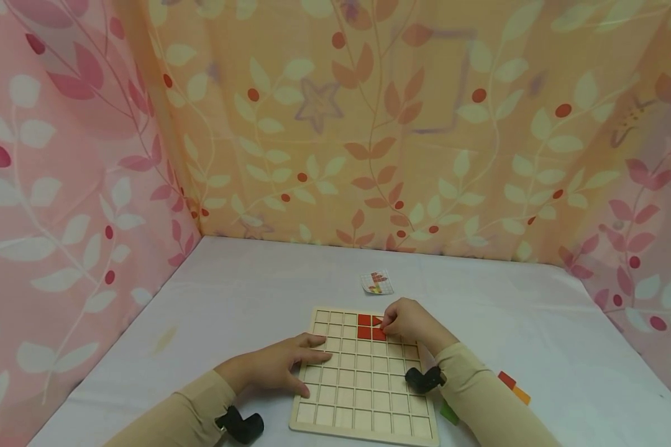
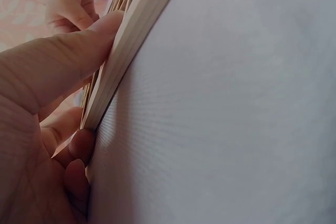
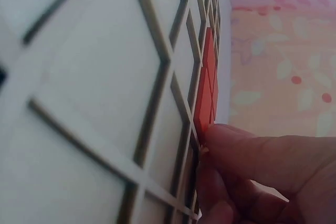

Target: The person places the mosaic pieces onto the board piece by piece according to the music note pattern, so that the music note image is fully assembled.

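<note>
A wooden board (image 1: 363, 379) with a grid of square cells lies flat on the table. Red tiles (image 1: 365, 333) fill cells near its far right corner, with a red triangle (image 1: 376, 321) in one of them. There my right hand (image 1: 410, 323) pinches a small red tile between thumb and fingertips, which mostly cover it. In the right wrist view the thumb (image 3: 247, 148) meets the edge of the red tiles (image 3: 206, 100). My left hand (image 1: 279, 360) rests with spread fingers on the board's left edge; its thumb (image 2: 79, 51) presses the rim in the left wrist view.
Beyond the board lies a small card (image 1: 377, 283) printed with a coloured pattern. Beside the right forearm are a red piece (image 1: 506, 379), an orange piece (image 1: 521, 395) and a green piece (image 1: 449, 412), partly covered by the sleeve. Patterned cloth walls (image 1: 324, 124) enclose the white table.
</note>
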### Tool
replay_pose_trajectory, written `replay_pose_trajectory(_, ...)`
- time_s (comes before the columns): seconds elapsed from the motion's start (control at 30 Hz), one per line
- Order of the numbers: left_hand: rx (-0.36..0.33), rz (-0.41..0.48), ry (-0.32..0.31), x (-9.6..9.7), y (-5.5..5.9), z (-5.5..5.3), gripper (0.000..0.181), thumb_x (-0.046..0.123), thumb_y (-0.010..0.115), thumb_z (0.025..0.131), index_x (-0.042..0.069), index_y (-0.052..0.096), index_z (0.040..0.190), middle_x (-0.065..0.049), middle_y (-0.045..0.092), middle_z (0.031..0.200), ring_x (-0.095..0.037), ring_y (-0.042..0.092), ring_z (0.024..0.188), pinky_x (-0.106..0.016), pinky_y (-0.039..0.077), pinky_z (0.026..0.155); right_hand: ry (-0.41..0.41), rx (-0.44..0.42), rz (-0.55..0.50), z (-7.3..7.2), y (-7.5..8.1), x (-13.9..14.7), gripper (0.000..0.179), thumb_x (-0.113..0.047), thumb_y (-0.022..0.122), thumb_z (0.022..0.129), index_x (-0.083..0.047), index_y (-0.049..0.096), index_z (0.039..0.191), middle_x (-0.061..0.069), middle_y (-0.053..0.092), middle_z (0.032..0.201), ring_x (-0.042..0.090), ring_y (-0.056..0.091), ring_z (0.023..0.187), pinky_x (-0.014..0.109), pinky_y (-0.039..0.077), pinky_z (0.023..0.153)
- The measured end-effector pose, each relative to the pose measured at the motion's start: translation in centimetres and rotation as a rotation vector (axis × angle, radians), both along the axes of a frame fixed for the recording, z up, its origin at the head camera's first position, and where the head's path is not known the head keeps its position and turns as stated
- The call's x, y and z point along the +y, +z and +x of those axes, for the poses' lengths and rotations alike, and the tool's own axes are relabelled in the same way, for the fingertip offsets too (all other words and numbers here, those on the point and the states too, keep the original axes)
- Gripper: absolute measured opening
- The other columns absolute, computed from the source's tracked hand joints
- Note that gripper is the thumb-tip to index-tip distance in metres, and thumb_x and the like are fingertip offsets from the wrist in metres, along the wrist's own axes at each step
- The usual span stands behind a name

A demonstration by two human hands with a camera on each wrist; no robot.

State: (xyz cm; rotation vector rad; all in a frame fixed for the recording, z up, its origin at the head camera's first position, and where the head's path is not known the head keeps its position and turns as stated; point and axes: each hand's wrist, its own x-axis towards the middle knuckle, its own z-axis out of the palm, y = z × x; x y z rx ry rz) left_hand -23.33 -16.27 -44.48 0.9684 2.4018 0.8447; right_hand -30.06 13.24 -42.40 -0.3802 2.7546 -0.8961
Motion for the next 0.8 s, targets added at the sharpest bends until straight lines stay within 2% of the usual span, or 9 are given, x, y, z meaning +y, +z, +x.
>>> replay_pose_trajectory(0.23,0.012,-0.003,0.003,0.0,-0.2,-0.1,0.071,0.045,0.071,0.072,0.031,0.043,0.136,0.004,0.022,0.148,-0.025,0.018,0.136,-0.048,0.02,0.106,0.038,0.019,-0.016,0.3,0.9,1.8,0.002,-0.01,0.07,0.079,-0.012,0.07,0.079,-0.005,0.063,0.075,0.013,0.05,0.072,0.03,0.043,0.064)
replay_pose_trajectory(0.33,0.014,0.002,-0.001,0.0,-0.3,-0.1,0.071,0.044,0.071,0.072,0.031,0.043,0.136,0.004,0.023,0.148,-0.025,0.019,0.136,-0.047,0.02,0.106,0.029,0.018,-0.027,0.5,1.6,3.1,0.004,-0.01,0.069,0.079,-0.011,0.07,0.084,-0.003,0.064,0.08,0.014,0.051,0.074,0.03,0.044,0.063)
replay_pose_trajectory(0.43,0.015,-0.002,0.001,0.0,-0.3,-0.1,0.071,0.045,0.071,0.072,0.031,0.043,0.136,0.004,0.023,0.148,-0.024,0.019,0.136,-0.047,0.02,0.106,0.032,0.015,-0.025,0.9,2.2,4.4,0.005,-0.012,0.07,0.08,-0.01,0.07,0.084,-0.002,0.064,0.082,0.015,0.05,0.074,0.029,0.043,0.061)
replay_pose_trajectory(0.6,0.009,-0.01,0.007,0.0,-0.1,0.0,0.071,0.045,0.07,0.072,0.031,0.043,0.136,0.005,0.022,0.148,-0.024,0.018,0.136,-0.047,0.02,0.106,0.038,0.0,-0.011,2.0,2.5,6.3,0.002,-0.01,0.07,0.079,-0.009,0.069,0.081,-0.002,0.063,0.078,0.015,0.05,0.073,0.03,0.043,0.065)
replay_pose_trajectory(0.8,0.036,-0.009,-0.006,0.0,-0.1,0.0,0.071,0.046,0.07,0.073,0.031,0.043,0.137,0.004,0.023,0.148,-0.025,0.02,0.136,-0.047,0.021,0.106,0.022,-0.038,0.01,3.3,2.5,8.4,0.004,-0.009,0.071,0.077,-0.01,0.067,0.078,-0.001,0.06,0.072,0.016,0.049,0.07,0.03,0.044,0.065)
